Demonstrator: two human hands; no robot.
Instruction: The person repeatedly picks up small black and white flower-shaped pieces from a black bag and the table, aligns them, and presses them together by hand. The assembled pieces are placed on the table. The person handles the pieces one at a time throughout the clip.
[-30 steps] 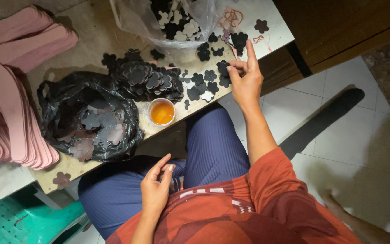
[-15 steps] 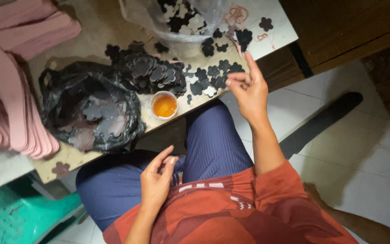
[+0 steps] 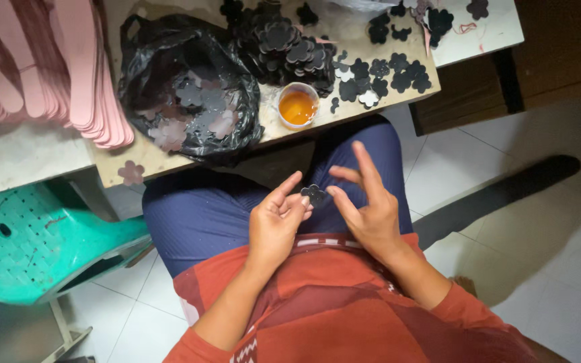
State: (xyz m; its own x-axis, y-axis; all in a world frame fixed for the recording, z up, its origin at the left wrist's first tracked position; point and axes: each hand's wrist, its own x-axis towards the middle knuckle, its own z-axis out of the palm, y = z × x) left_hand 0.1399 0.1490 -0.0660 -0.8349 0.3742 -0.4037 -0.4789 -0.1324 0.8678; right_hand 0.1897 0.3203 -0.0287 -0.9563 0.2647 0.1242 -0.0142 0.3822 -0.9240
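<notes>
A small black flower cutout (image 3: pixel 315 194) sits between the two hands, over the lap and well below the cup (image 3: pixel 298 105) of orange liquid. It is flat and dark, with rounded, scalloped petals around a centre — the same shape as the pile of cutouts (image 3: pixel 290 50) just above the cup. The left hand (image 3: pixel 276 225) pinches the flower between thumb and forefinger, the other fingers curled in. The right hand (image 3: pixel 366 212) meets it from the other side: its thumb tip touches the flower's edge, while the remaining fingers are spread open and raised — whether it truly grips the flower I cannot tell. Left of the cup lies a black bag (image 3: pixel 186 84) holding greyish and pinkish flower shapes. Farther left of the cup, pink strips (image 3: pixel 48 64) are stacked in a fan. Right of the cup, loose black flowers (image 3: pixel 388 75) lie scattered on the table (image 3: pixel 129 151).
</notes>
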